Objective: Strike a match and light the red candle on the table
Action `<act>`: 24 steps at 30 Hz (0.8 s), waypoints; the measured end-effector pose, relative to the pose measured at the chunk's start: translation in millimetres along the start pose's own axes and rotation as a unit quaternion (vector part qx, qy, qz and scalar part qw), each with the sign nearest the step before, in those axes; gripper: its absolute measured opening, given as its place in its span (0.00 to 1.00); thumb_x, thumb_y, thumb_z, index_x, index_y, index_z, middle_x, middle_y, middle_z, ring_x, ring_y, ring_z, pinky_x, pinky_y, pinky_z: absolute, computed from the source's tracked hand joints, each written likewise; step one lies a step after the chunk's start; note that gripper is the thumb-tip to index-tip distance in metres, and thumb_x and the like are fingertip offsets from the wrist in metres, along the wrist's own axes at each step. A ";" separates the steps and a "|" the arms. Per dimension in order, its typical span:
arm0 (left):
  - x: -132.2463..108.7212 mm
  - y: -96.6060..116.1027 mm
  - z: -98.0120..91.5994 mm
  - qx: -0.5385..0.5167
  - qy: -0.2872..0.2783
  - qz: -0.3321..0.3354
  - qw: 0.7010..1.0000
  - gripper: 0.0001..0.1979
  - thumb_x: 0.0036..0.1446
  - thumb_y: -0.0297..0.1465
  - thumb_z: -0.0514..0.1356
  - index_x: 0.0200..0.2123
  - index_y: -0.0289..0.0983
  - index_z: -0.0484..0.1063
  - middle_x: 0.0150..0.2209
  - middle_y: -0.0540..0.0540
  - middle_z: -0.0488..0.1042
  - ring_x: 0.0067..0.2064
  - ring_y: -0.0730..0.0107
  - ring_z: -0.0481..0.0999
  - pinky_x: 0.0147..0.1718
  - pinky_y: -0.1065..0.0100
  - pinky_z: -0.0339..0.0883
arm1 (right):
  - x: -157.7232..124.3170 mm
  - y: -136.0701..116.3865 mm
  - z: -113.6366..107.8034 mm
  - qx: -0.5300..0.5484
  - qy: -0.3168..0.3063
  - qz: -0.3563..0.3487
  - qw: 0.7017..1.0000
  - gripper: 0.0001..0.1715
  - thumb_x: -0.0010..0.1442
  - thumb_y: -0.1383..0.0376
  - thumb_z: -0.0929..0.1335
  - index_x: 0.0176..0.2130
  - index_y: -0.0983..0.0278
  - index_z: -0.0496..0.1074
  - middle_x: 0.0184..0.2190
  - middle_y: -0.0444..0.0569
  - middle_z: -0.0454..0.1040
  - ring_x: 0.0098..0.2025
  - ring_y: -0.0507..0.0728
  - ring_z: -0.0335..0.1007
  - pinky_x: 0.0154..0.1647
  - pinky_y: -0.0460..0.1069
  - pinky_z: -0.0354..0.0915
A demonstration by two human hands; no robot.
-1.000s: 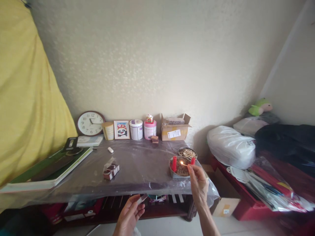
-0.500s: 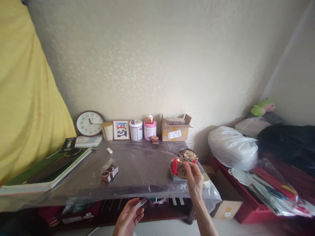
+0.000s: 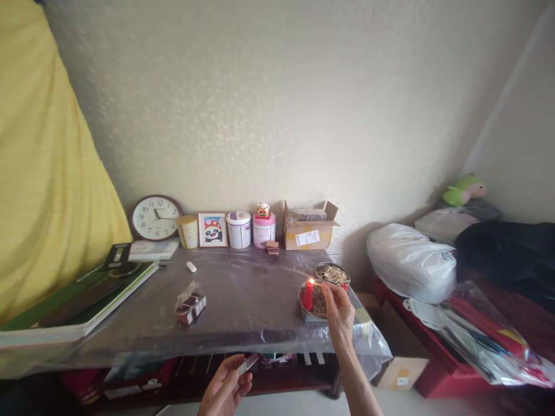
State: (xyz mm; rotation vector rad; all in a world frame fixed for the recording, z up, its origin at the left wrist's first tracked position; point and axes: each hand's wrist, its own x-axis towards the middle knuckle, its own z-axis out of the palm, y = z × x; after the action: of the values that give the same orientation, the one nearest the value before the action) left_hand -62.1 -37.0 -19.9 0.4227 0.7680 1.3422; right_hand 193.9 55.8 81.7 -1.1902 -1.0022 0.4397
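Note:
Pinched in my right hand (image 3: 339, 309) is a thin match (image 3: 318, 283), its flame at the top of the left red candle (image 3: 309, 295). That candle stands upright in a bowl (image 3: 311, 316) filled with brown grains. A second red candle (image 3: 344, 286) shows partly behind my fingers. Below the table's front edge, my left hand (image 3: 228, 381) grips a small matchbox (image 3: 248, 364). Behind the bowl sits a round tin (image 3: 318, 267) full of matchsticks (image 3: 333, 274).
A wrapped pack of matchboxes (image 3: 191, 306) and a white oval object (image 3: 191, 267) lie on the plastic-covered table (image 3: 247, 294). Along the wall stand a clock (image 3: 156, 218), a panda picture (image 3: 213, 230), canisters (image 3: 239, 230) and an open cardboard box (image 3: 309, 231). White bags (image 3: 410, 263) are at right.
My right hand has moved slightly left, bringing the burning match from beside the left candle to its top. The flame there looks brighter. My left hand still holds the matchbox.

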 end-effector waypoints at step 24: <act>3.2 -0.8 -4.4 -0.035 -0.025 -0.019 0.999 0.17 0.37 0.34 0.72 0.34 0.39 0.78 0.31 0.47 0.80 0.34 0.66 0.78 0.36 0.68 0.71 | -1.8 -9.3 6.4 -0.001 -0.002 0.003 1.000 0.22 0.52 0.49 0.68 0.34 0.66 0.74 0.29 0.48 0.76 0.31 0.56 0.70 0.32 0.47 0.67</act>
State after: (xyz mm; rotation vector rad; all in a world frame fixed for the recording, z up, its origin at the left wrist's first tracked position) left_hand -64.6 -34.8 -24.3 0.3839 0.6824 1.3136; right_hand 185.7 54.7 89.6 -1.1947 -1.0036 0.4454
